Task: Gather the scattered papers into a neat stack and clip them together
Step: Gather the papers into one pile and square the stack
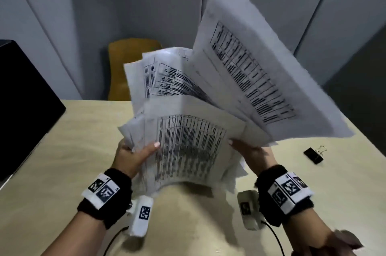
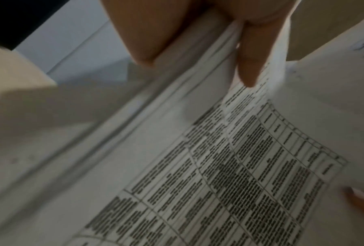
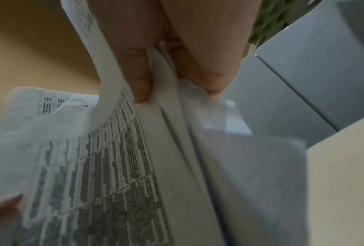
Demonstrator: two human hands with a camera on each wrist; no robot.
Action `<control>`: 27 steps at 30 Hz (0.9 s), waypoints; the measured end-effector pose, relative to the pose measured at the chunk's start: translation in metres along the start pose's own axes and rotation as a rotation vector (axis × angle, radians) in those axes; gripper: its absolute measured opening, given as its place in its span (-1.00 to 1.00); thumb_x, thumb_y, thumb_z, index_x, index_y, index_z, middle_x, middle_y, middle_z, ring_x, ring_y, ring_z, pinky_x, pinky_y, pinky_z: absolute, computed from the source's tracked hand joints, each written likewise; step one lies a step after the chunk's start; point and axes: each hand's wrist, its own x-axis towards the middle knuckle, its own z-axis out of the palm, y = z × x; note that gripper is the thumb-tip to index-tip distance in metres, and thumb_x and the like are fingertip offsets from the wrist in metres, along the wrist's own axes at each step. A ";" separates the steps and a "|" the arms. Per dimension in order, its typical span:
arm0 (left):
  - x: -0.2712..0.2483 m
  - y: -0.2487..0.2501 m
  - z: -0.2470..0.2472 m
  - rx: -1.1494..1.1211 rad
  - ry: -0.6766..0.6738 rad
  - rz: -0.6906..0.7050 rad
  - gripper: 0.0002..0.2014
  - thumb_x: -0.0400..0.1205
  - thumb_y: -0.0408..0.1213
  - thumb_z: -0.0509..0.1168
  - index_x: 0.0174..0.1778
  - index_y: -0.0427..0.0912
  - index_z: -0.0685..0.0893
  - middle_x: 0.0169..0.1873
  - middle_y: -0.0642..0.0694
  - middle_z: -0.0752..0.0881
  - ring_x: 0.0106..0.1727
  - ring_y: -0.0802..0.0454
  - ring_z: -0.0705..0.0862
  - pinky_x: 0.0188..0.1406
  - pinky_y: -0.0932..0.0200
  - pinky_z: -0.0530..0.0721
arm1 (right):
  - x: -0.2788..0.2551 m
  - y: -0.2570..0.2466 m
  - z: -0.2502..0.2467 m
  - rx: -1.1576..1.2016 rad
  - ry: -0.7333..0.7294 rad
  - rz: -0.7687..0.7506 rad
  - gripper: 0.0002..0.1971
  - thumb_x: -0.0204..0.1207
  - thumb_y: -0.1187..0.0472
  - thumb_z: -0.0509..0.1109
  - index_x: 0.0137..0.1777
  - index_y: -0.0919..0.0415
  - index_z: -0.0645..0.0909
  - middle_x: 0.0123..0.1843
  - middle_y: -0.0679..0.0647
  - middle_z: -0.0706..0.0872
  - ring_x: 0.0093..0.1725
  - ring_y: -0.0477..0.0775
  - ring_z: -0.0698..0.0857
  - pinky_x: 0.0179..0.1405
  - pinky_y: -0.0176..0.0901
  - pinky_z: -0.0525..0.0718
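Grey wall panels back a pale wooden tabletop (image 1: 73, 151). Above it, both hands hold a splayed fan of white printed paper sheets (image 1: 194, 147): the left hand (image 1: 133, 155) grips the lower left edge, the right hand (image 1: 250, 153) the lower right. The sheets fan up and away, rightward. A black binder clip (image 1: 313, 155) lies just right of the right hand, with bare tabletop below for squaring the edges.

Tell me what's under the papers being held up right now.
Bare table shows under the lifted papers, which both the left hand and right hand grip. The binder clip lies off to the right. The sheets hide the table farther back.
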 end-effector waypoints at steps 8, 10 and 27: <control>0.005 0.008 -0.007 -0.132 0.030 0.173 -0.60 0.42 -0.62 0.39 -0.43 0.05 0.79 -0.52 0.38 0.72 -0.35 0.40 0.72 -0.38 0.52 0.64 | -0.007 -0.021 -0.009 -0.014 0.038 -0.098 -0.66 0.36 0.46 0.49 -0.02 0.03 0.59 -0.17 -0.47 0.67 -0.33 -0.63 0.60 -0.36 -0.80 0.45; 0.006 0.008 -0.016 -0.160 -0.128 0.223 -0.66 0.34 -0.42 0.53 -0.35 0.25 0.82 -0.40 0.35 0.77 -0.26 0.41 0.74 -0.26 0.47 0.68 | -0.008 -0.022 -0.013 -0.009 -0.048 -0.092 -0.62 0.31 0.57 0.46 -0.08 0.06 0.59 -0.38 -0.50 0.71 -0.35 -0.60 0.63 -0.37 -0.72 0.52; 0.005 -0.008 -0.027 -0.172 -0.277 0.044 -0.59 0.16 -0.23 0.66 -0.11 -0.16 0.76 -0.21 0.06 0.84 -0.12 0.15 0.80 -0.06 0.18 0.76 | 0.000 -0.003 -0.019 0.049 -0.143 -0.079 -0.42 -0.11 0.43 0.68 -0.02 0.13 0.71 -0.20 -0.20 0.83 -0.12 -0.25 0.77 -0.14 -0.40 0.70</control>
